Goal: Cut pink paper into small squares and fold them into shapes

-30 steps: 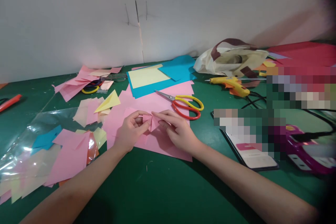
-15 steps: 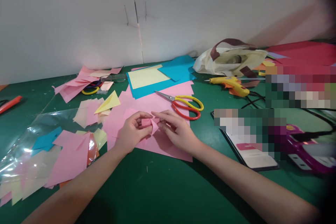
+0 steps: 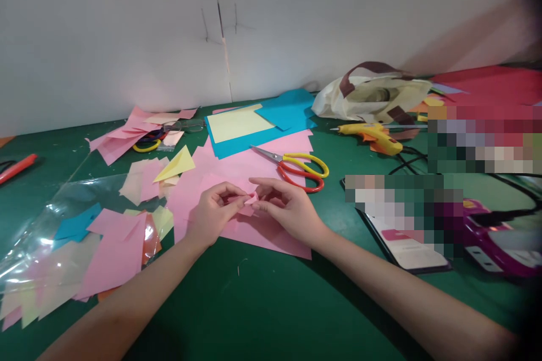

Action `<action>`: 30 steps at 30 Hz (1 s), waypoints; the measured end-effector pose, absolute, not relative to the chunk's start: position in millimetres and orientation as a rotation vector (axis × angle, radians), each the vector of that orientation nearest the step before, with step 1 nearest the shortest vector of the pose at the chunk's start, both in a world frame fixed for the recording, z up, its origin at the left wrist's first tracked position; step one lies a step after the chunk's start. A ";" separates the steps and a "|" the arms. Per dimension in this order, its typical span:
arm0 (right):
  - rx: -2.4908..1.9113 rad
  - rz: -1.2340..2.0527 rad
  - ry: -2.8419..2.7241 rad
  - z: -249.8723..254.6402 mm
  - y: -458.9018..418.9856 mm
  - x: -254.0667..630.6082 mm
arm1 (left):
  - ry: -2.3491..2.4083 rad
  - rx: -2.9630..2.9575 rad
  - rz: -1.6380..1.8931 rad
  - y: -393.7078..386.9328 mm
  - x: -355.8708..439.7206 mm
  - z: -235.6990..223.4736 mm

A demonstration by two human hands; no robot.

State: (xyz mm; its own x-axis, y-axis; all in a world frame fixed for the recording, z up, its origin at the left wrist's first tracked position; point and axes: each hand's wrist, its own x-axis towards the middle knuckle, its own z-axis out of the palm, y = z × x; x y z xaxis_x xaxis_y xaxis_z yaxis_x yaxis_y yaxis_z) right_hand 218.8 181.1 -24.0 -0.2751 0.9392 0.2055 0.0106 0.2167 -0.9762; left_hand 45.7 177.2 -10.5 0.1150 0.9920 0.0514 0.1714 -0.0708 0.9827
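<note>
A small folded piece of pink paper [image 3: 251, 199] is pinched between my two hands, over larger pink sheets [image 3: 254, 237] lying on the green table. My left hand [image 3: 218, 208] grips its left side with thumb and fingers. From the right, my right hand [image 3: 290, 206] holds the other edge between thumb and fingertips, its index finger stretched out above. Parts of the folded paper are hidden by my fingers. Scissors [image 3: 292, 166] with one yellow and one red handle lie just beyond my right hand, blades pointing left.
Blue sheets [image 3: 292, 110] and a cream sheet [image 3: 241, 123] lie behind. Paper scraps and a clear plastic bag [image 3: 101, 189] cover the left. On the right are a yellow glue gun [image 3: 372, 136], a cloth bag [image 3: 330, 98], a phone [image 3: 417, 254] and a purple power strip [image 3: 486, 248].
The pink paper has been turned and folded smaller between my fingers. My right thumb and fingertips have closed in on it, and both hands are nearer each other.
</note>
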 end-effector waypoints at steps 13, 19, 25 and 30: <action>-0.839 1.389 -1.456 -27.6 181.8 218.3 | 1.262 1.524 1.015 175.5 46.1 -9.5; -0.828 1.387 -1.454 -27.6 181.1 217.7 | 1.233 1.582 0.985 175.2 44.6 -10.7; -0.865 1.385 -1.412 -24.0 182.0 216.5 | 1.261 1.541 1.046 176.3 45.5 -9.9; -0.931 1.330 -1.452 -22.1 181.3 218.0 | 1.250 1.595 1.019 173.9 47.3 -6.7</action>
